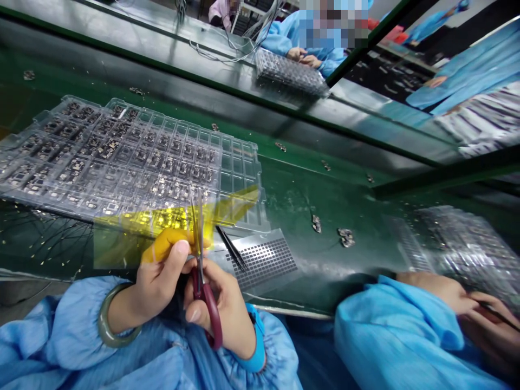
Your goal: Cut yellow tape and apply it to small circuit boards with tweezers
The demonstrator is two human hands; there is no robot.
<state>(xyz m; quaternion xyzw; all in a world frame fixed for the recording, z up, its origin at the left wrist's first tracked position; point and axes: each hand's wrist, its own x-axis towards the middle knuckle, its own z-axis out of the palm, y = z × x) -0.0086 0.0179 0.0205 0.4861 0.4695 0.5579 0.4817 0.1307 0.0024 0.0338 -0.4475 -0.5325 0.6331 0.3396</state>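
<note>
Right grip (pixel 227 303) hides part of the scissors (pixel 200 262); left grip (pixel 158 279) has its forefinger (pixel 163 245) tinted behind yellow film (pixel 170 218). Trays (pixel 239 170) cut off at left edge. Neighbour's dark tool (pixel 504 318) runs off right edge, type unclear; tray stack (pixel 467 252) there blurred, also cut off. Loose parts (pixel 346 237) on table (pixel 292 192) too small to identify.

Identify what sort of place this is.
Likely an electronics assembly workshop: clear plastic trays of small dark circuit boards, a long green workbench, a co-worker's light-blue fabric sleeve.
</note>
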